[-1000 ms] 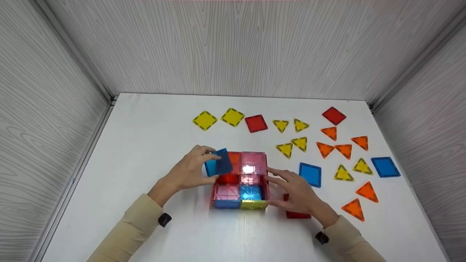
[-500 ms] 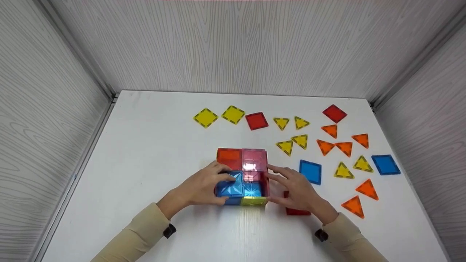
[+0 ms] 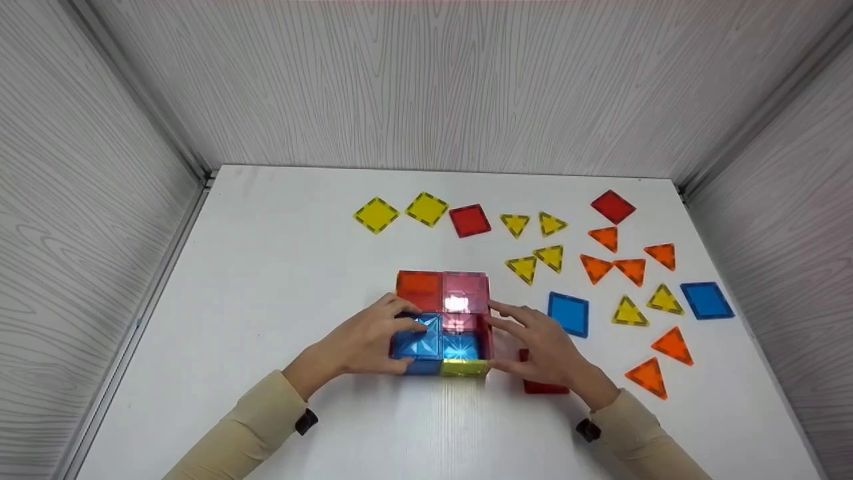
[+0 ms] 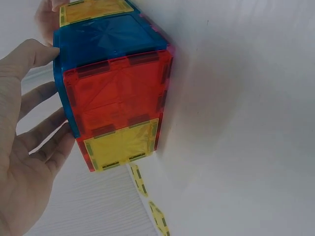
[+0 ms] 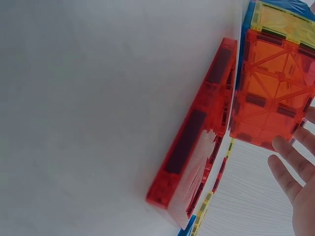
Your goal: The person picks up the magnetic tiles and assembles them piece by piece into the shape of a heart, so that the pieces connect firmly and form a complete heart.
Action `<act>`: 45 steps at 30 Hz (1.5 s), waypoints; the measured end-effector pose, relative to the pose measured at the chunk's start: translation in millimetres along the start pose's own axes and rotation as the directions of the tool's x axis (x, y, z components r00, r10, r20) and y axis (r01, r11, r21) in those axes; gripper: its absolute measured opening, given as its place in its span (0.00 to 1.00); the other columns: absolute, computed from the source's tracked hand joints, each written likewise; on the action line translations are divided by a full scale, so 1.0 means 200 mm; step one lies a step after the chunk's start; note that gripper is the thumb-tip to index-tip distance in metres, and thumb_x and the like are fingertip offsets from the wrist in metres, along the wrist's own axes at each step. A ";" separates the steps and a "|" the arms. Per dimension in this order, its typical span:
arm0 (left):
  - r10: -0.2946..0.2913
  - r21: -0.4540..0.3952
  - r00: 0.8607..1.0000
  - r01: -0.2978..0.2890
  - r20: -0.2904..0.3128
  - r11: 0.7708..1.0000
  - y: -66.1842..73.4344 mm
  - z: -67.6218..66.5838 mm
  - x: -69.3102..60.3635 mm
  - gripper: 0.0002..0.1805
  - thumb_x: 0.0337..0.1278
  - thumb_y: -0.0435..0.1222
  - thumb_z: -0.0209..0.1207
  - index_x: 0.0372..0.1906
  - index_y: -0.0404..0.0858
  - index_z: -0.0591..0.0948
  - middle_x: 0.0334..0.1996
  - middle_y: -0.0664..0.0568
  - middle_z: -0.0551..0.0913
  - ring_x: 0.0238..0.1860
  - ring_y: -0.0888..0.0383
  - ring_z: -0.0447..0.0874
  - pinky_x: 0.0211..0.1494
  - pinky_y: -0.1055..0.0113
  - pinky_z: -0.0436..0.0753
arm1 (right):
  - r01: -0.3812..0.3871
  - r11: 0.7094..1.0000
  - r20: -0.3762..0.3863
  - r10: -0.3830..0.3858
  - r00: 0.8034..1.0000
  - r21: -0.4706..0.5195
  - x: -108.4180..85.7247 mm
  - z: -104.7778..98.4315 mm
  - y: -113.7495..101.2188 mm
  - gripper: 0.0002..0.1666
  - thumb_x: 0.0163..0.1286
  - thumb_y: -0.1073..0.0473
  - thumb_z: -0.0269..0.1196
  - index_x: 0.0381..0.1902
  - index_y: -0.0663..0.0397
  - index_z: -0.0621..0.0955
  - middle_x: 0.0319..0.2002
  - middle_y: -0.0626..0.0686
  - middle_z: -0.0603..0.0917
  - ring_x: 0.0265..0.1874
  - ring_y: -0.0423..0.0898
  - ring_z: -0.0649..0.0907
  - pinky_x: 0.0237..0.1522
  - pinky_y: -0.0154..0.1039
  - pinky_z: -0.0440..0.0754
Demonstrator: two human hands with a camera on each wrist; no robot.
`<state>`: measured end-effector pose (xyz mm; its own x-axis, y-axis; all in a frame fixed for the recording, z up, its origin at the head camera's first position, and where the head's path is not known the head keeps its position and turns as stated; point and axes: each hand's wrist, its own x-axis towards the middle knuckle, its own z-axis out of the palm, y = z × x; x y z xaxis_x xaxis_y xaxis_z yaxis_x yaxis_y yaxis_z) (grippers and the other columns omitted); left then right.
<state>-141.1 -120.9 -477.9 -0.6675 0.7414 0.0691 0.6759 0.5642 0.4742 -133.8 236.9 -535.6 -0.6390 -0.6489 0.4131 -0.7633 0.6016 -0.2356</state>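
In the head view a box of translucent magnetic tiles, with a pink tile (image 3: 466,287) and an orange-red one (image 3: 420,288) on top at the back, stands between both hands. My left hand (image 3: 370,337) pinches a blue tile (image 3: 430,343) lying over the box's front left part. The left wrist view shows the thumb and fingers of my left hand (image 4: 24,182) at that blue tile's (image 4: 63,96) edges, above a red wall (image 4: 118,93). My right hand (image 3: 546,350) rests extended fingertips on the right side; the right wrist view shows its spread fingers (image 5: 293,157) beside the orange-red wall (image 5: 275,73).
A red tile (image 3: 546,387) lies under and beside my right hand. Blue squares (image 3: 568,315), yellow triangles (image 3: 630,312) and orange triangles (image 3: 648,379) are scattered on the right. Yellow squares (image 3: 376,215) and a red square (image 3: 470,221) lie behind the box.
My left hand has brought the blue tile down from a tilted hold above the box onto its front left part, then shifted it slightly left. My right hand has stayed at the side.
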 end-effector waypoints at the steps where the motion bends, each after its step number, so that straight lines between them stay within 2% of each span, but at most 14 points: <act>1: 0.001 -0.004 1.000 -0.001 -0.002 1.000 0.00 0.00 0.00 0.25 0.60 0.46 0.70 0.61 0.45 0.86 0.66 0.46 0.79 0.68 0.49 0.74 0.67 0.53 0.86 | 0.005 1.000 -0.005 -0.005 1.000 0.002 0.00 0.00 0.00 0.45 0.63 0.33 0.72 0.73 0.43 0.77 0.75 0.52 0.78 0.67 0.50 0.83 0.56 0.51 0.89; 8: 0.010 -0.014 0.999 -0.011 -0.031 1.000 -0.04 -0.02 0.02 0.26 0.60 0.49 0.70 0.61 0.43 0.86 0.64 0.46 0.80 0.67 0.49 0.75 0.67 0.52 0.85 | -0.007 1.000 0.004 0.007 1.000 0.007 0.00 0.00 -0.01 0.45 0.62 0.34 0.74 0.74 0.41 0.77 0.75 0.52 0.77 0.66 0.50 0.83 0.55 0.50 0.90; 12: -0.049 -0.007 0.993 0.048 -0.105 0.999 -0.10 -0.06 0.05 0.27 0.64 0.51 0.68 0.63 0.43 0.85 0.61 0.46 0.82 0.65 0.50 0.77 0.66 0.52 0.86 | -0.015 1.000 0.008 0.015 1.000 0.004 0.00 0.00 -0.01 0.45 0.62 0.35 0.74 0.74 0.41 0.77 0.75 0.51 0.77 0.66 0.50 0.83 0.54 0.50 0.90; 15: -0.112 -0.015 0.978 0.111 -0.173 0.994 -0.18 -0.09 0.09 0.27 0.66 0.51 0.68 0.64 0.43 0.85 0.59 0.46 0.83 0.63 0.50 0.79 0.65 0.53 0.87 | -0.018 1.000 0.009 0.018 1.000 0.009 0.00 0.00 -0.01 0.44 0.62 0.35 0.74 0.74 0.41 0.77 0.75 0.51 0.77 0.66 0.50 0.83 0.54 0.50 0.90; 18: -0.163 -0.017 0.962 0.164 -0.217 0.986 -0.29 -0.12 0.14 0.28 0.66 0.52 0.67 0.64 0.42 0.84 0.59 0.45 0.83 0.62 0.50 0.79 0.65 0.53 0.87 | -0.025 1.000 0.014 0.025 1.000 0.016 0.00 0.00 -0.01 0.44 0.63 0.34 0.74 0.74 0.41 0.77 0.75 0.51 0.77 0.66 0.49 0.83 0.55 0.50 0.89; 24: -0.253 0.001 0.937 0.261 -0.241 0.965 -0.52 -0.13 0.22 0.28 0.69 0.51 0.66 0.65 0.38 0.83 0.59 0.42 0.83 0.61 0.45 0.78 0.68 0.51 0.84 | -0.044 0.999 0.029 0.043 0.999 0.026 0.00 0.00 -0.02 0.45 0.61 0.35 0.75 0.74 0.41 0.77 0.76 0.50 0.76 0.67 0.49 0.83 0.55 0.50 0.89; 28: -0.352 -0.009 0.910 0.359 -0.219 0.933 -0.67 -0.11 0.27 0.29 0.71 0.51 0.64 0.66 0.36 0.82 0.62 0.40 0.81 0.63 0.43 0.77 0.73 0.49 0.79 | -0.033 0.999 0.017 0.033 0.999 0.024 0.00 0.01 -0.02 0.45 0.61 0.36 0.75 0.73 0.42 0.77 0.76 0.51 0.77 0.66 0.50 0.83 0.54 0.49 0.90; 31: -0.422 0.001 0.883 0.431 -0.208 0.902 -0.76 -0.10 0.30 0.29 0.72 0.52 0.62 0.67 0.36 0.81 0.64 0.40 0.80 0.65 0.43 0.75 0.76 0.49 0.76 | -0.025 0.999 0.009 0.025 1.000 0.024 0.00 0.01 -0.02 0.46 0.61 0.36 0.75 0.74 0.40 0.76 0.76 0.51 0.77 0.66 0.50 0.83 0.53 0.49 0.90; 35: -0.481 0.015 0.847 0.497 -0.227 0.868 -0.86 -0.07 0.35 0.30 0.73 0.52 0.61 0.68 0.35 0.79 0.64 0.38 0.78 0.65 0.42 0.73 0.76 0.48 0.75 | -0.031 0.999 0.016 0.031 0.999 0.029 0.00 0.01 -0.02 0.45 0.61 0.36 0.75 0.75 0.40 0.76 0.76 0.51 0.76 0.66 0.49 0.83 0.54 0.49 0.90; 40: -0.532 -0.014 0.808 0.547 -0.253 0.837 -0.94 -0.05 0.42 0.31 0.73 0.50 0.62 0.69 0.34 0.77 0.65 0.36 0.75 0.66 0.40 0.71 0.76 0.47 0.73 | -0.034 0.999 0.019 0.033 0.999 0.032 0.00 0.01 -0.01 0.45 0.62 0.36 0.75 0.74 0.41 0.77 0.76 0.51 0.76 0.66 0.49 0.83 0.54 0.50 0.90; 45: -0.573 -0.103 0.770 0.569 -0.281 0.816 -0.98 -0.05 0.49 0.33 0.71 0.50 0.64 0.71 0.32 0.76 0.67 0.35 0.72 0.67 0.39 0.70 0.76 0.46 0.72 | -0.036 0.998 0.018 0.035 0.999 0.042 0.00 0.00 -0.01 0.44 0.64 0.35 0.73 0.74 0.41 0.77 0.76 0.50 0.76 0.67 0.49 0.82 0.55 0.50 0.90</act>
<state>-341.9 -161.0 -555.5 -0.9890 0.1453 0.0285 0.1390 0.8448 0.5167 -133.1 235.5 -535.7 -0.6670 -0.6358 0.3884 -0.7432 0.6045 -0.2868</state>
